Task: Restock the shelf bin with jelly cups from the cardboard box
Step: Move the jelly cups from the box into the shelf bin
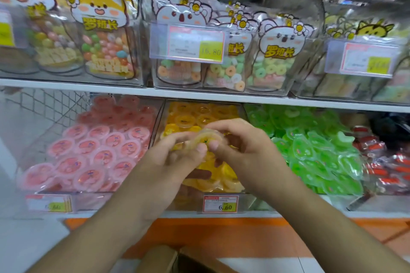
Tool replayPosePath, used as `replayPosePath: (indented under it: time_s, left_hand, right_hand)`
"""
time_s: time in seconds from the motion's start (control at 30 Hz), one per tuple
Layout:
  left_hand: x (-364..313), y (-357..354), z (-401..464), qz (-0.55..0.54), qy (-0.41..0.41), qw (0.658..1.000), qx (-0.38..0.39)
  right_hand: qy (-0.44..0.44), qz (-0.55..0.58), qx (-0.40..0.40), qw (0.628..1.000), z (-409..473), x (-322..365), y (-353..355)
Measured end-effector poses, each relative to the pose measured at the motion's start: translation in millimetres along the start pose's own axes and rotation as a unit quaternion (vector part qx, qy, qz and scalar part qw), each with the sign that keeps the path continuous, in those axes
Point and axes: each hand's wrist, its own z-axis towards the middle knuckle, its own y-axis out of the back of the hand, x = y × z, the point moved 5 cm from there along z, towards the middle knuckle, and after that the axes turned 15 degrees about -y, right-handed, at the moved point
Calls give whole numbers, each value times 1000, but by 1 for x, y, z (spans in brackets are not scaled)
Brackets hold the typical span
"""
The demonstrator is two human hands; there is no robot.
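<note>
My left hand (177,157) and my right hand (239,146) meet over the middle clear shelf bin (221,204), which holds several orange jelly cups (188,119). Both hands pinch one blurred orange jelly cup (205,138) between fingers and thumbs, just above the pile. The cardboard box (164,259) shows only its open flaps at the bottom edge, below my forearms. Its contents are hidden.
A bin of pink jelly cups (99,150) sits to the left, and a bin of green jelly cups (315,150) to the right, with red packets (386,166) beyond. The upper shelf (199,95) carries clear bins of bagged candy (228,51). An orange shelf base (221,235) runs below.
</note>
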Motion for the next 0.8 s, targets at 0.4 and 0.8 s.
replayPosePath:
  time_s: [0.4, 0.8]
  left_hand:
    - [10, -4, 22, 39, -23, 996, -75]
    - [13, 31, 28, 425, -145, 893, -19]
  right_hand:
    - [103, -137, -14, 985, -2, 2, 4]
    - [-103, -196, -212, 952, 57, -32, 37]
